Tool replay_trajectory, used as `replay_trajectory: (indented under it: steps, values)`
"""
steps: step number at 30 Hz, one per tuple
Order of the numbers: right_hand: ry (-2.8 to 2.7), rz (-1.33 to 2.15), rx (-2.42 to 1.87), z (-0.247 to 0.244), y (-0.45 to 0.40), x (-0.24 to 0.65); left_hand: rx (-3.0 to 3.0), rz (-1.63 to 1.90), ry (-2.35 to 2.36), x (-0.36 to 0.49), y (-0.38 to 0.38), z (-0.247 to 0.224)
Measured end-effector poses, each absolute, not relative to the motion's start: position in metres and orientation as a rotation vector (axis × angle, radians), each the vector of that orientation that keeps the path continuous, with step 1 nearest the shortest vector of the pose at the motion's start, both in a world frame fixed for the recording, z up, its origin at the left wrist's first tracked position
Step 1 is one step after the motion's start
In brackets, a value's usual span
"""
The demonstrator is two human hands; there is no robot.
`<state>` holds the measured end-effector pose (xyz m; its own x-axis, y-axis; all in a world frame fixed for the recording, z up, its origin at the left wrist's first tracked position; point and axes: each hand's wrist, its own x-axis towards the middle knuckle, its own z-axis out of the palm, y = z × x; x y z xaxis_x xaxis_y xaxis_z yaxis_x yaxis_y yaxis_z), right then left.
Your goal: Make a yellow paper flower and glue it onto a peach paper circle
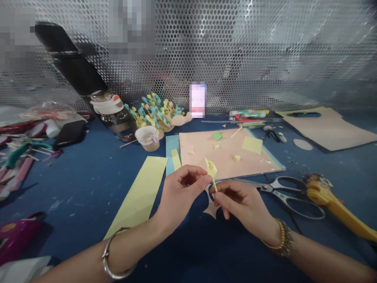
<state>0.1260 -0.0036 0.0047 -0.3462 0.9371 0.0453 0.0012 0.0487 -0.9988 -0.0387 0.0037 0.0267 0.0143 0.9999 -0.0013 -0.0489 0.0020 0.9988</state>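
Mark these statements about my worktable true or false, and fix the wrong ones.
1. The left hand and right hand both hold the yellow paper piece. True.
2. The scissors' handles lie left of both hands. False: the scissors' handles lie to the right.
3. A white cup stands beside the jar. True.
4. The green piece lies on bare table. False: the green piece lies on the pink sheet.
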Motion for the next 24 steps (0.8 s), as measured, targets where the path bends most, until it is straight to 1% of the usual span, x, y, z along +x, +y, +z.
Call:
replay_trajectory:
  steps: [4, 16, 24]
  values:
    - [-1.493, 1.435, -1.014, 0.0052, -0.0039, 0.1262, 1.067, 1.218, 1.101, -0.0358, 0.0029, 0.0233]
    - [-1.516, 1.433, -1.038, 0.0052, -0.0028, 0.1269, 0.992, 1.214, 0.954, -0.0338, -0.0011, 0.0189]
    - [-1.508, 1.458, -1.048, 0.0045, -0.0025, 0.1277, 0.963, 1.235, 0.985, -0.0316, -0.0033, 0.0192]
